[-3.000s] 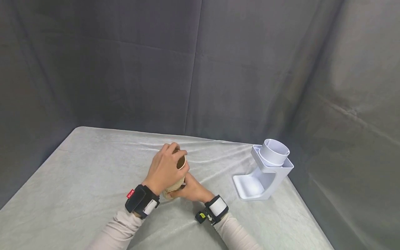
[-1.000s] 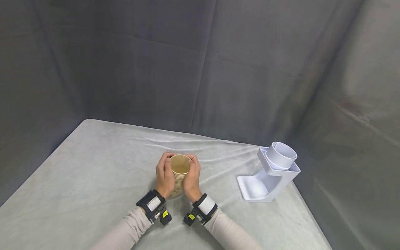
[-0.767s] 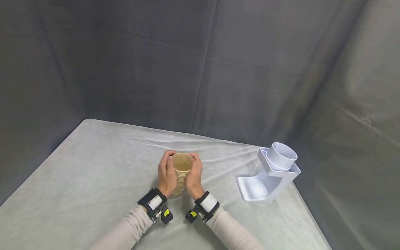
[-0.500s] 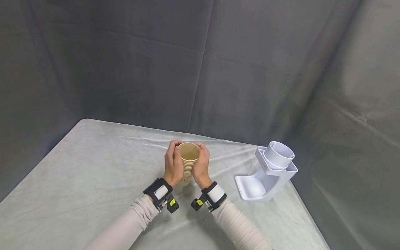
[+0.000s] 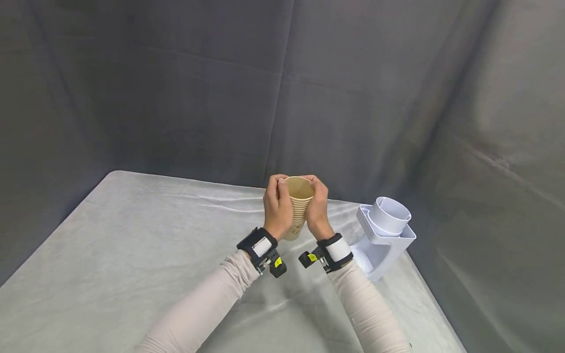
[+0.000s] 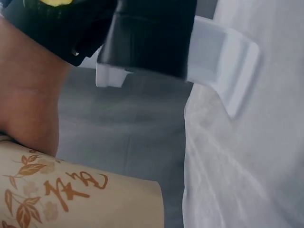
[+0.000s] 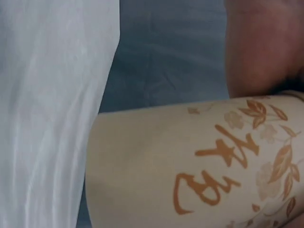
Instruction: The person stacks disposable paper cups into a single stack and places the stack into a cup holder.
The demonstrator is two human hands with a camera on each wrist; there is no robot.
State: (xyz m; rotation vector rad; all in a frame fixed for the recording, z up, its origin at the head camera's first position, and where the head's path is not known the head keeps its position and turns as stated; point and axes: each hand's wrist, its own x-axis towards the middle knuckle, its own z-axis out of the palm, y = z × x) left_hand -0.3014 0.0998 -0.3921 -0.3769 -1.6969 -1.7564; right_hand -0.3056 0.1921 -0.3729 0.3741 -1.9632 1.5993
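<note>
A stack of nested paper cups (image 5: pixel 299 208), tan with brown leaf and character print, is held between both hands with its open mouth facing up. My left hand (image 5: pixel 278 208) grips its left side, thumb near the rim. On the other side my right hand (image 5: pixel 318 208) curls round it. The stack is raised above the table. Both wrist views show the printed lower part of the cup stack (image 6: pixel 80 194) close up, its bottom end bare of fingers. To the right stands a white cup holder (image 5: pixel 386 235) with a round tube on top, partly behind the right wrist.
A pale cloth covers the table (image 5: pixel 132 255). Grey curtains (image 5: pixel 190 98) hang close behind it and along the right side. The black wrist straps carry small cameras (image 5: pixel 278 267) that stick out below the hands.
Three seconds ago the left hand was over the cups' mouth and the right hand low on the stack. Since then both hands have taken its sides and moved it up and right, toward the white holder.
</note>
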